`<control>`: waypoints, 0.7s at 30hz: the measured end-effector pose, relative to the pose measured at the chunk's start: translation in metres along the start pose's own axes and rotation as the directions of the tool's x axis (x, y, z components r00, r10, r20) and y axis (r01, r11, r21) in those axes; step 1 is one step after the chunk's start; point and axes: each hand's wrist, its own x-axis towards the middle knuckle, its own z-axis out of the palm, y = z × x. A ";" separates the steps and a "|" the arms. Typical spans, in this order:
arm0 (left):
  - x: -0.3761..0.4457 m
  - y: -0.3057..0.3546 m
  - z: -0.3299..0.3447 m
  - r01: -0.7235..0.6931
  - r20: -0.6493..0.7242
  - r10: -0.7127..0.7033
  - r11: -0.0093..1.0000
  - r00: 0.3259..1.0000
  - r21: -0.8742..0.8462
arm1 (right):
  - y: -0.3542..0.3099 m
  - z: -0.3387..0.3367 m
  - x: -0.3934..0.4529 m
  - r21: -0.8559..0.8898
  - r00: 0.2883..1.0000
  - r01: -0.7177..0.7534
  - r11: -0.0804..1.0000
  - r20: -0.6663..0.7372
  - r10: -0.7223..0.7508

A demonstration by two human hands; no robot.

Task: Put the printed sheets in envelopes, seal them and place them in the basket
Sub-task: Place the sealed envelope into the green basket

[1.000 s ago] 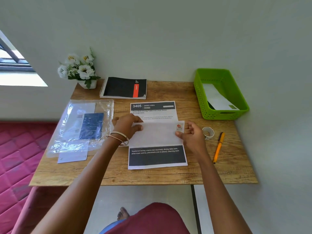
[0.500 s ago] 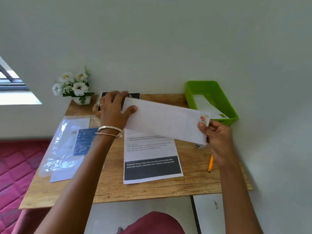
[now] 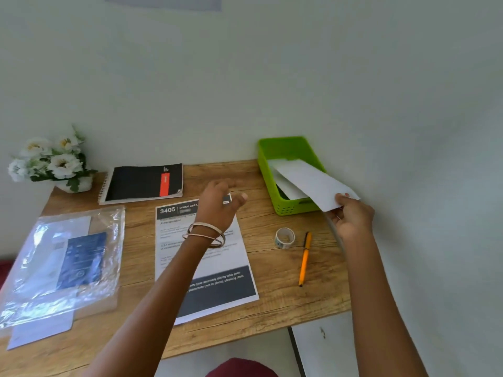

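Note:
My right hand (image 3: 352, 217) pinches the near end of a white envelope (image 3: 313, 183). The envelope's far end reaches over the green basket (image 3: 275, 156) at the table's back right. Another white envelope (image 3: 290, 190) lies inside the basket, partly covered. My left hand (image 3: 221, 204) hovers with relaxed fingers above the top of a printed sheet (image 3: 217, 284), holding nothing. That sheet lies flat in the middle of the wooden table (image 3: 272, 270), with a dark header and a dark band at its near end.
A tape roll (image 3: 284, 238) and an orange pen (image 3: 304, 258) lie right of the sheet. A clear plastic packet (image 3: 65, 262) with envelopes sits at the left, a black notebook (image 3: 143, 182) and a white flower pot (image 3: 54, 161) at the back. A wall runs close on the right.
Both hands lifted the envelope off the sheet. My left hand let go of it, and my right hand carried it to the right, over the basket.

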 end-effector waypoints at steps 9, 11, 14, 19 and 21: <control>-0.009 -0.005 0.024 0.021 0.044 -0.020 0.999 0.999 -0.025 | 0.017 0.030 0.030 -0.287 0.983 0.170 0.943 -0.022 -0.184; -0.011 -0.007 0.022 0.046 0.025 -0.046 0.999 0.999 -0.021 | 0.019 0.035 0.033 -0.420 0.969 0.226 0.879 0.002 -0.249; -0.013 -0.009 0.020 0.052 0.006 -0.052 0.998 0.999 -0.022 | 0.022 0.038 0.038 -0.598 0.945 0.286 0.749 0.045 -0.325; -0.015 -0.012 0.018 0.085 0.015 -0.085 0.996 0.996 0.008 | 0.027 0.035 0.040 -0.641 0.955 0.269 0.719 0.077 -0.288; -0.016 -0.013 0.019 0.093 0.023 -0.093 0.996 0.995 0.008 | 0.028 0.032 0.039 -0.616 0.963 0.252 0.746 0.083 -0.257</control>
